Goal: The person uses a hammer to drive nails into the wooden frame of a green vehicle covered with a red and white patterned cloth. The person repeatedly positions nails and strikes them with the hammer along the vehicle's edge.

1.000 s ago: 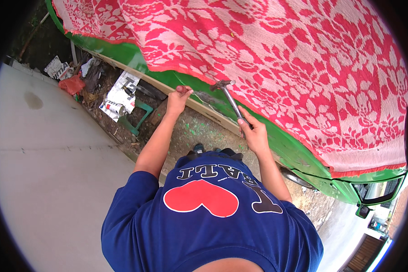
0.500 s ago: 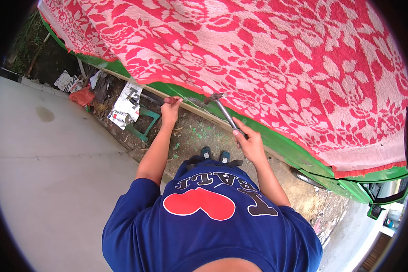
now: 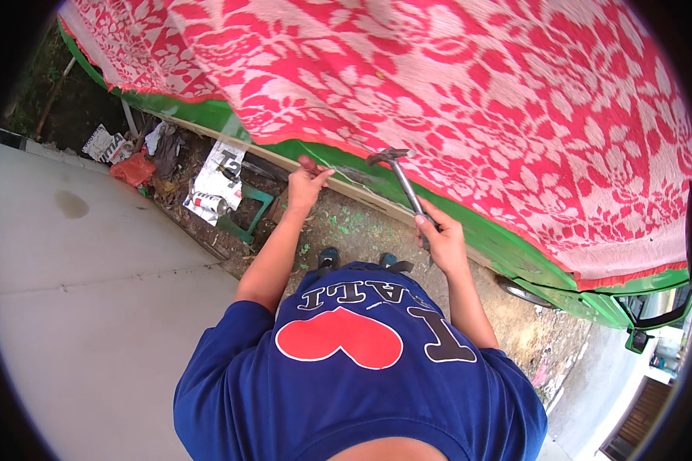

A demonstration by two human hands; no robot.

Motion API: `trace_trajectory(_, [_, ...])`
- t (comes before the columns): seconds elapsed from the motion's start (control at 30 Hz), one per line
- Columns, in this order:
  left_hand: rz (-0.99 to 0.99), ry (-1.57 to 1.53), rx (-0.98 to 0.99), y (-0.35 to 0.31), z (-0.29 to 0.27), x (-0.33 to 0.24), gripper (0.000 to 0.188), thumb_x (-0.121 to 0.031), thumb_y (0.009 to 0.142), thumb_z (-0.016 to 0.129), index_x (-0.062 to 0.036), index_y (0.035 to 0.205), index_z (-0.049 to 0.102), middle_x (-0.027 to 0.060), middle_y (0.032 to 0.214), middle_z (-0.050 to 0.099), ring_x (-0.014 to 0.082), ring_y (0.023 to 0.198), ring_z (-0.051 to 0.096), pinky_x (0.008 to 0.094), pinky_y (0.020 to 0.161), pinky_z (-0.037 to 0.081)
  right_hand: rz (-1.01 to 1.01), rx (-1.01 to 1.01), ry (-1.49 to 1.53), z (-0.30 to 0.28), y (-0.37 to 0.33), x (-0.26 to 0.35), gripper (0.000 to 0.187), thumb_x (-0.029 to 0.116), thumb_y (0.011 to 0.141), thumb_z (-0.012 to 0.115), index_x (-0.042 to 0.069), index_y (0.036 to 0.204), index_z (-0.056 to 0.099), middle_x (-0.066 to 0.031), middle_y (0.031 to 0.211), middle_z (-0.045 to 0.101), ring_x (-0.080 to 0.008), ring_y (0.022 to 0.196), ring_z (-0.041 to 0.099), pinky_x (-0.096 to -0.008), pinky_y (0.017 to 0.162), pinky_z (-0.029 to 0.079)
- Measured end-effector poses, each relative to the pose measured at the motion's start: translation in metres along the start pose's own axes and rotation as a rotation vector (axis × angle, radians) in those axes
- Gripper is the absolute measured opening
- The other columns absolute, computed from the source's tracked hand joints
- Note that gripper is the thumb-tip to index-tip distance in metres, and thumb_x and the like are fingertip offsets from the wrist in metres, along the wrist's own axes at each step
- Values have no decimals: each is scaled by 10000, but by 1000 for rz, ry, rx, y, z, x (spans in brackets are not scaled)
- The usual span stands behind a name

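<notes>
My right hand (image 3: 444, 237) is wrapped round the lower handle of a claw hammer (image 3: 406, 187). The hammer's metal head hangs over the green side panel (image 3: 480, 237) of a vehicle, close to the blanket's hem. At the panel's beige lower edge (image 3: 361, 197), my left hand (image 3: 306, 186) has its fingers curled; whether something small is between them is hidden. Between the hammer head and my left hand the panel shows a grey, scraped patch (image 3: 352, 172). A red and pale pink floral blanket (image 3: 469, 115) drapes over the vehicle above both hands.
Left of my left arm are a green plastic stool (image 3: 247, 223), a printed sheet (image 3: 215, 173) and a can (image 3: 209, 202). Farther left lie an orange-red bag (image 3: 134, 167) and dark rags. A pale grey surface (image 3: 92, 238) spans the left. The vehicle's wheel (image 3: 523, 292) shows at right.
Both hands appear slightly farther right in the view, the hammer with them. The hammer head has tilted a little and sits higher over the panel. My left hand's fingers have shifted along the edge.
</notes>
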State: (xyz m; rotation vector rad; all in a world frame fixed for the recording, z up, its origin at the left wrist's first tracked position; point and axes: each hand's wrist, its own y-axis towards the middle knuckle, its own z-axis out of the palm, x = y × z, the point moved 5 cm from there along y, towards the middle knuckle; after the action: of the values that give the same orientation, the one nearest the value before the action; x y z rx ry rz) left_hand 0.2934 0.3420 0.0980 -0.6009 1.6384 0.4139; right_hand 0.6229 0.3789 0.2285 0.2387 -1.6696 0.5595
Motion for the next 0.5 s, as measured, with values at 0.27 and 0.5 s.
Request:
trace_trajectory(0.27, [30,-199,175,21,-19,5,181,-43,874,764,1,920,594,54,796,663,114,719,669,260,642,550,24,-77,15,52,-5,12,413,145,961,678,85,1366,622,3,829,614,-63,680,550,-245,553,489])
trace_trajectory(0.5, [92,-200,312,33,-20,19,151,-90,892,747,-9,925,624,62,809,688,133,791,667,299,726,524,40,-174,94,87,-21,13,419,122,963,674,71,1373,611,-3,869,613,-74,703,558,-247,558,493])
